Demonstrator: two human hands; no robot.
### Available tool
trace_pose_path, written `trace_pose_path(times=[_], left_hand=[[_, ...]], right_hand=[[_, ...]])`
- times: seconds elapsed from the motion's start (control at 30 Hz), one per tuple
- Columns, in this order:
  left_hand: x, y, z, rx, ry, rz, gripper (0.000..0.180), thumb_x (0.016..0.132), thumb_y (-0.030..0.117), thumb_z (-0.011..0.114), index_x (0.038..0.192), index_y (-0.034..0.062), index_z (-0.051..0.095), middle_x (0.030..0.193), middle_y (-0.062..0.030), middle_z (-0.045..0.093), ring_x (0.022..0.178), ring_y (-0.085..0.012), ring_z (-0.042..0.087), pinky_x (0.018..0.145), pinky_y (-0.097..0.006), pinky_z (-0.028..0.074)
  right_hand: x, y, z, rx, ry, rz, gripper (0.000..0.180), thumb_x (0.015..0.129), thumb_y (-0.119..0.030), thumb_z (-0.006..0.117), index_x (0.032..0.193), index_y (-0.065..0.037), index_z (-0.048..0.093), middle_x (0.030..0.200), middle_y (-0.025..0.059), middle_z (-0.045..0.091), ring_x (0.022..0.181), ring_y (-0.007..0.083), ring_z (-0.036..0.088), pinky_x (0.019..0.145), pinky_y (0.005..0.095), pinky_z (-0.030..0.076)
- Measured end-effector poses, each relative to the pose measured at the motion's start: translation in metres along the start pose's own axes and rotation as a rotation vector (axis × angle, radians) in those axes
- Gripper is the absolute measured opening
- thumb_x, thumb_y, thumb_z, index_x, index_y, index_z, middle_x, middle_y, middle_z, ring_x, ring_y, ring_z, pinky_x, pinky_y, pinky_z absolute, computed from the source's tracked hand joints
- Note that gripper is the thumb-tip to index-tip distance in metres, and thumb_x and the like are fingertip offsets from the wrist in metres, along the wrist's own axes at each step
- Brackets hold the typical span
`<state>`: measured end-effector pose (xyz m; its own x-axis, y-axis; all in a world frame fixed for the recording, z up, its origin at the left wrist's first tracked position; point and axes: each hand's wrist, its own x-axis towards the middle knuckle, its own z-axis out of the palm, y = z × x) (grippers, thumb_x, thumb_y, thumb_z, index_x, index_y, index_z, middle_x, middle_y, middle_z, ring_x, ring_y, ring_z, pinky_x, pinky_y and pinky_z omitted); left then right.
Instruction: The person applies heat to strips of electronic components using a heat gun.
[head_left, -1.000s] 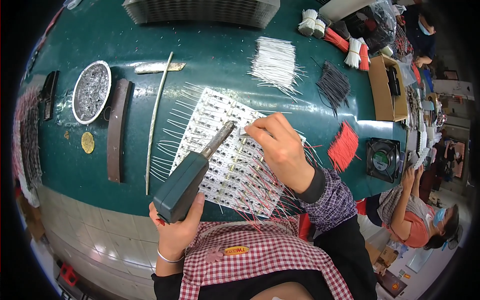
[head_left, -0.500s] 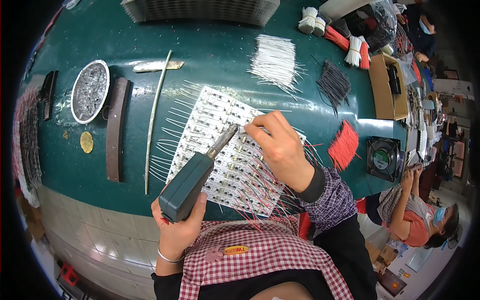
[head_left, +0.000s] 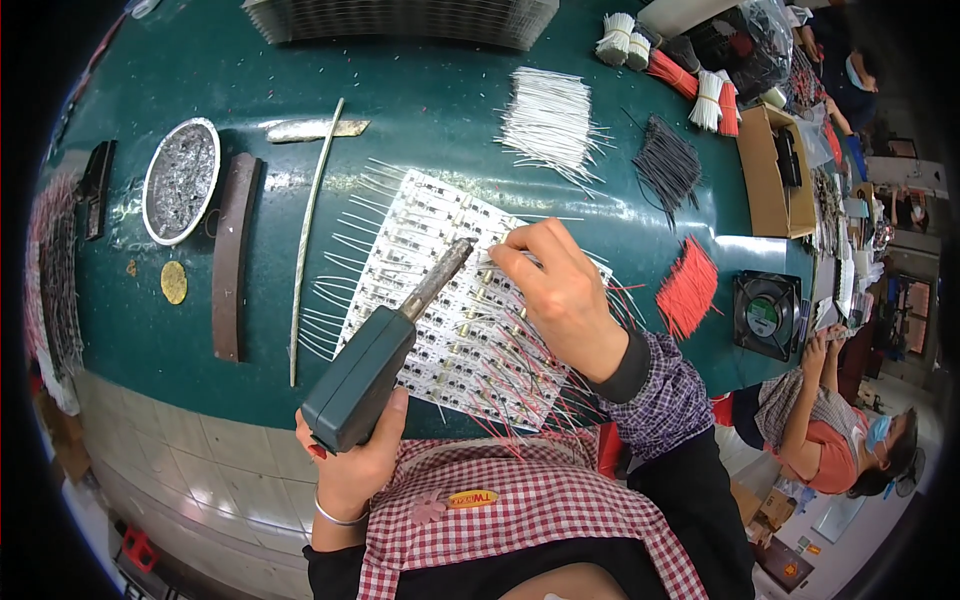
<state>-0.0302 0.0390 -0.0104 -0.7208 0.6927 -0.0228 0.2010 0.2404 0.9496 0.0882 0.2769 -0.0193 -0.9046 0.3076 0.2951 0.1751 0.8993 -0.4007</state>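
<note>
1. The left hand has its fingers wrapped tight around the green body of a soldering gun. The gun's metal tip points up and away from that hand, ending just short of the right fingertips.
2. The right hand rests on the white panel of small boards. Its fingertips are pinched together at the panel's middle, seemingly on a thin wire, though that wire is too small to make out.
3. The panel lies directly under the right fingers. White leads stick out along the edge to the left of them; red and white leads fan out below the wrist.
4. Judged from this, many joints already carry wires and the work is well along; whether rows beyond the fingertips are bare cannot be told.
5. Loose white wires, black wires and red wires lie farther out, beyond and right of the fingers: stock remains.
</note>
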Motion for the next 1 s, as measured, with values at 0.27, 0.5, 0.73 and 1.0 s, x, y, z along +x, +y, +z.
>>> trace_pose_path(times=[0.27, 0.5, 0.73, 1.0], left_hand=[[-0.004, 0.009, -0.001, 0.007, 0.112, -0.16, 0.022, 0.074, 0.006, 0.081, 0.093, -0.0012, 0.072, 0.082, -0.0085, 0.071, 0.062, -0.0175, 0.065, 0.059, -0.028, 0.05], [-0.011, 0.005, -0.007, 0.062, 0.056, -0.142, 0.021, 0.074, 0.007, 0.081, 0.092, 0.0001, 0.072, 0.082, -0.0064, 0.07, 0.063, -0.0153, 0.064, 0.058, -0.026, 0.048], [-0.009, 0.001, -0.008, -0.023, -0.016, -0.048, 0.027, 0.078, -0.003, 0.077, 0.104, -0.0046, 0.069, 0.083, -0.0045, 0.069, 0.062, -0.0077, 0.059, 0.055, -0.022, 0.046], [-0.036, -0.028, -0.013, 0.086, -0.035, -0.271, 0.06, 0.073, 0.006, 0.086, 0.122, 0.0017, 0.051, 0.123, -0.0188, 0.056, 0.109, -0.0246, 0.058, 0.089, -0.031, 0.048]], right_hand=[[-0.004, -0.008, -0.002, 0.026, 0.073, -0.041, 0.03, 0.071, 0.001, 0.061, 0.101, 0.001, 0.063, 0.095, 0.0103, 0.059, 0.089, 0.0268, 0.057, 0.074, 0.034, 0.05], [-0.008, -0.008, 0.0, 0.039, 0.024, -0.023, 0.03, 0.071, 0.0, 0.062, 0.101, 0.001, 0.063, 0.096, 0.0101, 0.059, 0.09, 0.0263, 0.057, 0.076, 0.0335, 0.05], [-0.008, -0.008, 0.003, 0.03, 0.006, -0.016, 0.03, 0.072, 0.001, 0.061, 0.102, 0.001, 0.063, 0.096, 0.0098, 0.059, 0.091, 0.0258, 0.056, 0.076, 0.0336, 0.05], [-0.008, -0.007, 0.005, 0.03, 0.003, -0.015, 0.031, 0.072, 0.002, 0.06, 0.102, 0.001, 0.063, 0.097, 0.0106, 0.057, 0.09, 0.0261, 0.056, 0.076, 0.0337, 0.049]])
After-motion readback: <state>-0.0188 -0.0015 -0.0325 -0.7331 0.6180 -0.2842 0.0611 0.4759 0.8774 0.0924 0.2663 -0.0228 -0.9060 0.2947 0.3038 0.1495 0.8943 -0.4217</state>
